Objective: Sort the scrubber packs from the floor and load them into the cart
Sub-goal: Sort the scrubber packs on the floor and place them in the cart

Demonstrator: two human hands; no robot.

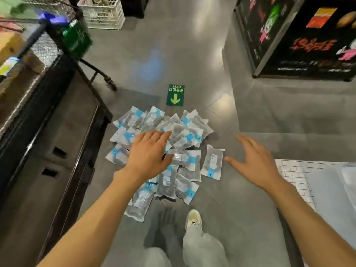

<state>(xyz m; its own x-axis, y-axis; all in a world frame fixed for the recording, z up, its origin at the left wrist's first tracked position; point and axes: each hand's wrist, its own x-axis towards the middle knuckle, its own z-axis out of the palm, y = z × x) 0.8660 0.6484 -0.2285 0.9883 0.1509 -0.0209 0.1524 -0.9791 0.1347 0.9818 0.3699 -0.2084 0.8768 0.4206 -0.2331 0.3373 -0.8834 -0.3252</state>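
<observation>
Two bare forearms reach forward and down from the bottom corners of the view. The left hand point(149, 151) is palm-down with fingers straight and together. The right hand point(256, 160) is palm-down, fingers relaxed and spread, thumb angled toward the left hand.

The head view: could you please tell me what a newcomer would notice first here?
First, the pile of scrubber packs on the grey floor at centre. Both hands reach over it: the left hand above the pile's middle, the right hand open beside a lone pack. A green exit sign lies just beyond, and the cart stands at the left.
</observation>
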